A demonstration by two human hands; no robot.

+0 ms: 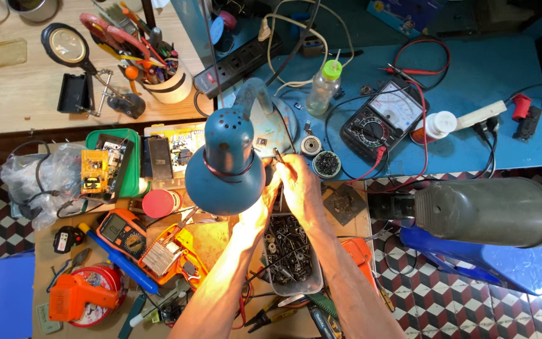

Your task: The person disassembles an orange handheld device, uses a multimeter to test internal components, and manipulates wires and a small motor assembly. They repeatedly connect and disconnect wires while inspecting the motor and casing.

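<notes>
Part: tiny dark slender piece point(278, 154), my right hand point(300, 188) fingers pinching it.
Left hand point(260, 210): fingers partly behind the blue metal lamp point(226, 164), grip unclear.
Tray point(312, 285): grey, holding screws.

We hold both bare forearms up mid-frame, left hand point(260, 210) and right hand point(301, 188) touching, fingers pinched.

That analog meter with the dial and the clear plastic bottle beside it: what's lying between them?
In the head view, only black cable loops on bare blue tabletop between bottle and meter.

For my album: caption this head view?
Both hands work a small part under a blue metal desk lamp above a screw tray.
</notes>
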